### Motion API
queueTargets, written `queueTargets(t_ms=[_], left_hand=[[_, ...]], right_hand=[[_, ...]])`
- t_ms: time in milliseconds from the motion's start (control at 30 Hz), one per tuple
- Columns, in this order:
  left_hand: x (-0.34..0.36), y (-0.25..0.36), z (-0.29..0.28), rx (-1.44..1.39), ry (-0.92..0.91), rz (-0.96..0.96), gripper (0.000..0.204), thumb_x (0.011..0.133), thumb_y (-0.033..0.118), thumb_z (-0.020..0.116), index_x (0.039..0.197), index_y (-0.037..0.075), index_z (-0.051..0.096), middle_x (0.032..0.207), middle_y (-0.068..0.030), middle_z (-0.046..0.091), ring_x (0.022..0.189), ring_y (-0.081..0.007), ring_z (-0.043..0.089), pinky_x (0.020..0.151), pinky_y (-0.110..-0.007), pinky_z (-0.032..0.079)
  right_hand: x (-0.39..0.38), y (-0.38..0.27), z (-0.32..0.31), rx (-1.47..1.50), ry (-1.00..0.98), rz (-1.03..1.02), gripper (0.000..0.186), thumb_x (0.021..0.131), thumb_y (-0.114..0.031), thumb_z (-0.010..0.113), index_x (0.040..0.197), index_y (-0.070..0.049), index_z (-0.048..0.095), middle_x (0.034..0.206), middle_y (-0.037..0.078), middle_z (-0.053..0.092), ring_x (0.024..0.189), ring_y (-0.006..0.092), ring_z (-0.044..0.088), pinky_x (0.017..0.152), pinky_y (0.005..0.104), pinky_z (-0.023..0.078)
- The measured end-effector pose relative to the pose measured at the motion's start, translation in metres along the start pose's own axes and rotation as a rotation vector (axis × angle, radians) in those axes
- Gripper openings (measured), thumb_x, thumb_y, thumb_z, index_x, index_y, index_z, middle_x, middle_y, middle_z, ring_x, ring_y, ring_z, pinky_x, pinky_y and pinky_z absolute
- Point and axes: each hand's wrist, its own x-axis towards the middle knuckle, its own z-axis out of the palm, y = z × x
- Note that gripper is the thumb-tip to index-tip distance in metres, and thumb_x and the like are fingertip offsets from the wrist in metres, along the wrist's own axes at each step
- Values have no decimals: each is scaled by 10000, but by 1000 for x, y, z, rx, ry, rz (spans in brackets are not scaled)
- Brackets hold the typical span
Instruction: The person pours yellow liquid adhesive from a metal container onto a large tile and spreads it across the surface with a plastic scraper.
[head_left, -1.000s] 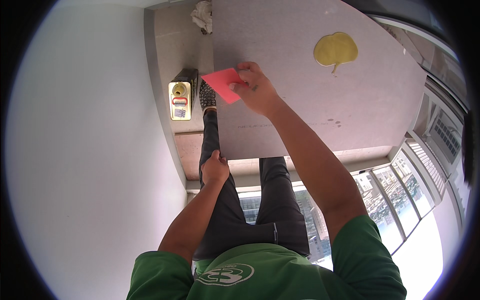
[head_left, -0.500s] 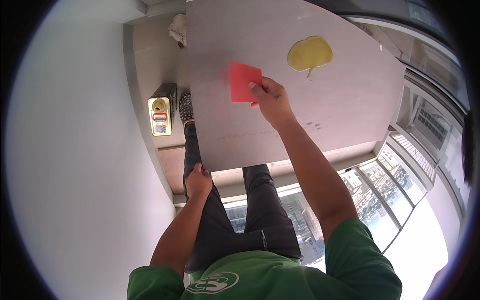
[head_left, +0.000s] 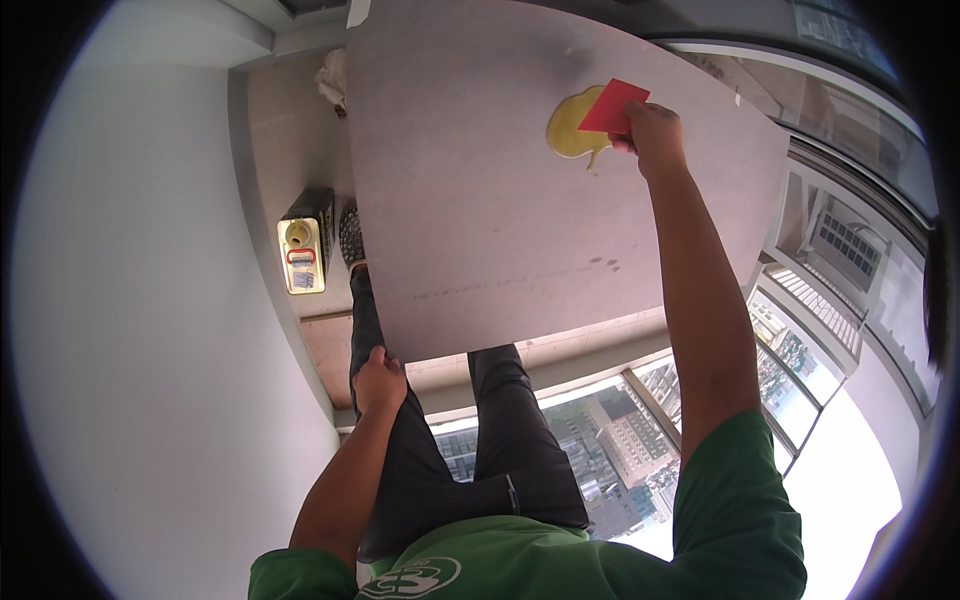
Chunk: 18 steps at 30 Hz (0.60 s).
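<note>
As the square red sheet (head_left: 613, 103) seems light and stiff, its pinched edge suits the right grip (head_left: 655, 135); the left grip (head_left: 380, 385) is unclear.

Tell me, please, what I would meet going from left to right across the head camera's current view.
White wall → rectangular can → left hand → yellow puddle → red card → right hand → vented white unit.

Green shirt (head_left: 540, 565), white emblem (head_left: 412, 578), dark trousers (head_left: 470, 510)
</note>
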Motion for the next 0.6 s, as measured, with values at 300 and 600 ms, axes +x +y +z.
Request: queueTargets(t_ms=[300,600], left_hand=[[1,-1,1,-21,19,7,228,904,220,619,1102,107,626,931,-116,731,926,-338,694,877,-462,501],[4,0,-2,-8,-24,-18,225,910,222,603,1104,110,624,934,-121,735,953,-338,690,930,-450,472]], right_hand=[[16,2,15,-62,1,-8,228,854,-119,545,957,52,654,796,134,681,585,182,658,476,271,537],[28,-27,47,-122,-20,-8,220,849,-89,519,915,77,648,806,162,694,592,220,698,521,283,588]])
